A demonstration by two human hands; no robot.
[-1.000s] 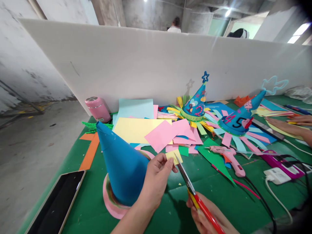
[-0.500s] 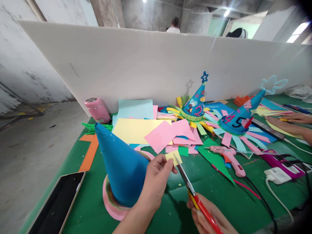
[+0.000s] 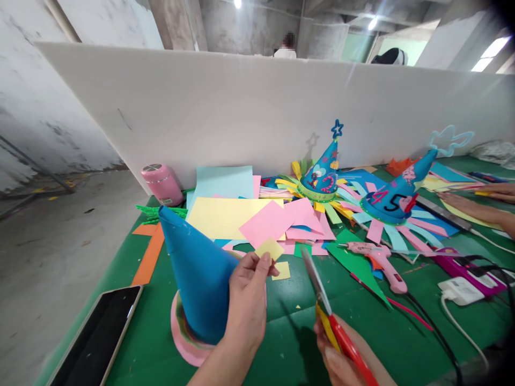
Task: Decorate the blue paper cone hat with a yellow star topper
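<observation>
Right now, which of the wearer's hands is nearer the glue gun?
Right. The right hand is in front and left of the glue gun; the left hand is farther to its left.

My left fingers (image 3: 264,261) pinch a yellow paper (image 3: 270,247) near the plain cone (image 3: 197,279); my right fingers (image 3: 335,360) hold scissors (image 3: 321,292) apart from this paper.
</observation>
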